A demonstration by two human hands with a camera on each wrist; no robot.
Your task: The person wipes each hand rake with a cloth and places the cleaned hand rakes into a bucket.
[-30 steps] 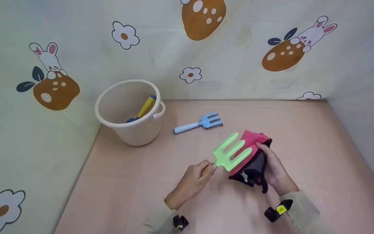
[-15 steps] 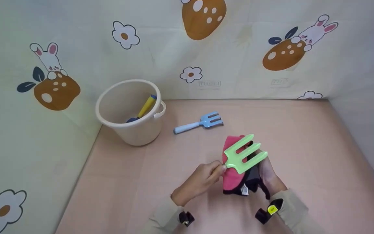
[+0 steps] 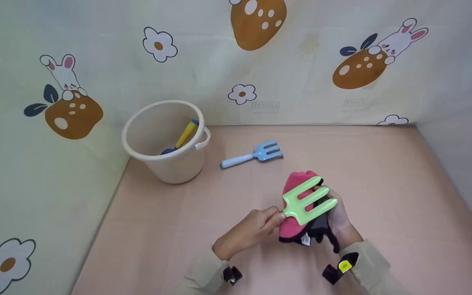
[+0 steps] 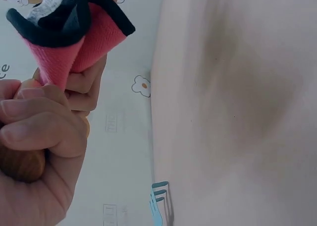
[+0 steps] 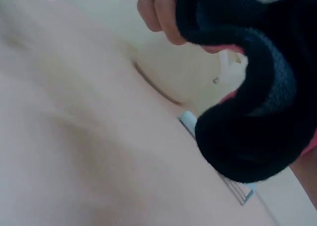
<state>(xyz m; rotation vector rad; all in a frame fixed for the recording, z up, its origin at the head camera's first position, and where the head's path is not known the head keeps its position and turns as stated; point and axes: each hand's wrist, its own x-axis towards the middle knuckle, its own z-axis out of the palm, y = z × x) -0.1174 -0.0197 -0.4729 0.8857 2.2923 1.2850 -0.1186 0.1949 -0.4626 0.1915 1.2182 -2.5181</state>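
My left hand (image 3: pixel 256 225) grips the wooden handle (image 4: pixel 22 164) of a green three-pronged garden hand fork (image 3: pixel 303 205). The fork's head lies over a pink cloth with black trim (image 3: pixel 291 229), which my right hand (image 3: pixel 340 215) holds at its right side. A small white label shows on the cloth's lower edge. In the right wrist view the cloth's dark edging (image 5: pixel 267 92) fills much of the right side, and my left hand's fingers (image 5: pixel 161 13) are beyond it. Part of my right hand is hidden behind the fork and cloth.
A cream bucket (image 3: pixel 178 166) stands at the back left, with a yellow-handled tool (image 3: pixel 187 133) inside it. To its right a light-blue hand fork (image 3: pixel 252 156) lies on the pink surface (image 3: pixel 391 180). Patterned sheets (image 3: pixel 301 94) rise at the back and sides.
Both hands have moved closer together. The green fork went right and a little down over the cloth; the cloth shifted left and turned. The bucket and blue fork stayed put.
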